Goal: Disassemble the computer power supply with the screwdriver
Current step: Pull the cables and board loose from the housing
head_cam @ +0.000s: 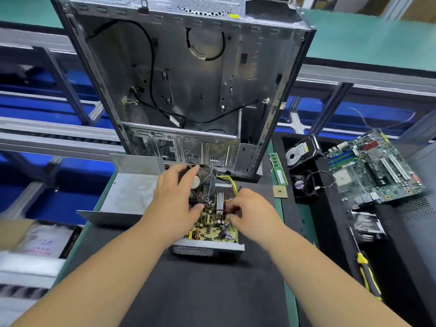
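The opened power supply (207,250) sits on the black mat, its yellow circuit board (207,226) exposed. My left hand (174,197) grips the black fan (205,182), which stands tilted up at the board's far end. My right hand (250,208) pinches parts on the board near the copper coil (227,205) and the silver heatsink (220,201). The grey metal cover (127,194) lies off to the left of the unit. The yellow and black screwdriver (366,272) rests on the bench at the right, away from both hands.
An empty computer case (188,79) stands upright just behind the power supply. To the right lie a memory stick (278,169), a CPU chip (280,191), a hard drive (298,152), a small fan (303,185), a motherboard (372,168) and a heatsink (366,224).
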Demonstrator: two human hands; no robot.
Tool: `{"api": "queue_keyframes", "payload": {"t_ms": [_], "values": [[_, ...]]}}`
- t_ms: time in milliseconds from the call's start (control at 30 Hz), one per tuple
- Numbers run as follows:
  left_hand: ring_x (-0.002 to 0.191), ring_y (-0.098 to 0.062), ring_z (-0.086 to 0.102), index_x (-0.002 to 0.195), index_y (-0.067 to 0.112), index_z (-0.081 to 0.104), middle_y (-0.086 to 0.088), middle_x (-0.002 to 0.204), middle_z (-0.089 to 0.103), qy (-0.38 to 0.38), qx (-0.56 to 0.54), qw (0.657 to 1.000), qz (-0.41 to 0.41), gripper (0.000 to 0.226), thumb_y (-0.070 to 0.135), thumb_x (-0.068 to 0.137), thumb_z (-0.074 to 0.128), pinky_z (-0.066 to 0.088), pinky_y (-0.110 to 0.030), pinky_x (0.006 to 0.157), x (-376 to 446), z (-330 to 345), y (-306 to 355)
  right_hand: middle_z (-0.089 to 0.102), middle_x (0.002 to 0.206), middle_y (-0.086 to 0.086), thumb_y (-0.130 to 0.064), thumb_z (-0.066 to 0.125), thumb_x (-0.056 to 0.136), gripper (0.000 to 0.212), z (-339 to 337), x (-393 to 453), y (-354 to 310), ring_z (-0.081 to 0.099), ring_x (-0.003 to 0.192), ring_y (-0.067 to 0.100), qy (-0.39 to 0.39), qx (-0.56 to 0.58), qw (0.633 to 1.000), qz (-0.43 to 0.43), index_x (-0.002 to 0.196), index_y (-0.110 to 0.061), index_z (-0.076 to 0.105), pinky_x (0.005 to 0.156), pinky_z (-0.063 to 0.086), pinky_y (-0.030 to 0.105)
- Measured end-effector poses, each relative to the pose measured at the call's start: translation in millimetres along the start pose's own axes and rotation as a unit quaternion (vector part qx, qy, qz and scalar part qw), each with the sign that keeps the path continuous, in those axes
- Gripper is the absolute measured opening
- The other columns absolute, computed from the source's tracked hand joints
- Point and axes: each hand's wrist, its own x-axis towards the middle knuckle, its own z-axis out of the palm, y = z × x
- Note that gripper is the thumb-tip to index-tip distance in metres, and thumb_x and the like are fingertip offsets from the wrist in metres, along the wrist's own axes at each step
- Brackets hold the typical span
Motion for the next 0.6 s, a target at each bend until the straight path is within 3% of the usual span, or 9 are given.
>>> {"api": "queue_keyframes", "payload": {"t_ms": [200,400,600], "values": [[0.139,-0.014,0.013,0.151,0.026,0.029,0.007,0.148,0.020,0.063,-0.002,0.997,-0.036,0.078,0.023,0.084,0.069,0.024,-0.026,0.105,-14,8,14,0.056,0.095,-0.001,-0.029,0.059,0.092,0.021,8,2,4,0.058,0.094,0.023,0.020,-0.062,0.997,-0.039,0.105,-0.026,0.075,0.077,0.050,0.032],[0.145,-0.010,0.002,0.153,0.031,0.019,0.012,0.155,0.005,0.029,-0.010,0.999,-0.033,0.089,0.019,0.078,0.065,0.033,-0.032,0.108,-21,13,24,0.058,0.097,0.003,-0.030,0.062,0.089,0.017,14,3,1,0.059,0.090,0.026,0.034,-0.059,0.997,-0.024,0.095,-0.024,0.077,0.077,0.051,0.035],[0.148,-0.010,-0.014,0.153,0.042,-0.002,0.020,0.158,-0.011,-0.024,0.032,0.999,-0.026,0.105,0.037,0.077,0.070,0.013,-0.044,0.122,-10,29,26,0.060,0.093,0.003,-0.029,0.061,0.089,0.018,19,7,-1,0.058,0.087,0.027,0.034,-0.115,0.992,-0.041,0.095,-0.020,0.075,0.074,0.048,0.033]]}}
